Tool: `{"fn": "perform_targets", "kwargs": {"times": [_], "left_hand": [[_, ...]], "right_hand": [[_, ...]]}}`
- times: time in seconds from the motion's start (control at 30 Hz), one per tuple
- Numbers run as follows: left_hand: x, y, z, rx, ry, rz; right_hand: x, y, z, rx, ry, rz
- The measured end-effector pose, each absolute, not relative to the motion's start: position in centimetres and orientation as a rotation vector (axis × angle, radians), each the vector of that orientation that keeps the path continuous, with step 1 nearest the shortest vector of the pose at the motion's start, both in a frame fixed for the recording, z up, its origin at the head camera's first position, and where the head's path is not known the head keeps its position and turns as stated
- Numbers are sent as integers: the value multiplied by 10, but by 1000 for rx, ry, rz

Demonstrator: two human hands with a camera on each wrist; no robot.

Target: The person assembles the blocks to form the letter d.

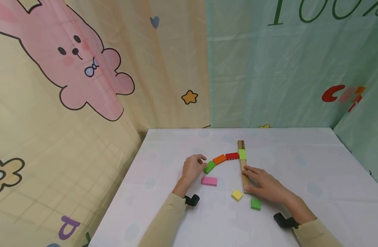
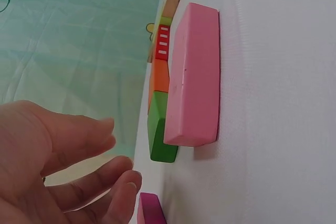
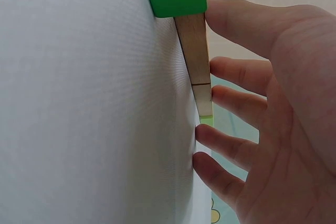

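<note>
Here at the white table (image 1: 300,171), the left hand (image 1: 193,168) hovers just beside the outer end of a green block (image 1: 210,167), thumb and fingers loosely bent with a clear gap between them. That green block leads a curved row: an orange block (image 1: 220,159) next, then a red block (image 1: 232,156) with pale marks, running up to a lime block (image 1: 242,154) at the long wooden strip (image 1: 244,176). Over on the far side, the right hand (image 1: 267,185) has its fingers spread along the strip's right side, fingertips at its edge; how firmly they press, I cannot tell. Now the clutter: a pink block (image 1: 209,181) lies on the near side of the row, hiding part of it from the left wrist camera, and that camera also picks out a magenta block (image 2: 150,208) below the left fingertips. Near the strip's close end sit a yellow block (image 1: 237,195) and a second green block (image 1: 256,204), the latter covering part of the strip in the right wrist view. Behind it all hangs a printed curtain (image 1: 176,61).
</note>
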State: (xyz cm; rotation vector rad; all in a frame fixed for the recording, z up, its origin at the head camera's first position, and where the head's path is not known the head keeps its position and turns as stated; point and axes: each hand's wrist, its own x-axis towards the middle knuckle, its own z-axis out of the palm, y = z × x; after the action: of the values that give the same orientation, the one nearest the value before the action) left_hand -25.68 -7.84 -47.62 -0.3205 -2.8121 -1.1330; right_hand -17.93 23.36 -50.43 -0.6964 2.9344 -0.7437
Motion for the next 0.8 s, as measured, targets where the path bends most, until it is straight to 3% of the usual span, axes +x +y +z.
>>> {"fn": "perform_targets", "kwargs": {"times": [0.8], "left_hand": [[-228, -87, -484, -570, -2892, -1247]], "right_hand": [[-181, 235, -506, -675, 2928, -752]]}}
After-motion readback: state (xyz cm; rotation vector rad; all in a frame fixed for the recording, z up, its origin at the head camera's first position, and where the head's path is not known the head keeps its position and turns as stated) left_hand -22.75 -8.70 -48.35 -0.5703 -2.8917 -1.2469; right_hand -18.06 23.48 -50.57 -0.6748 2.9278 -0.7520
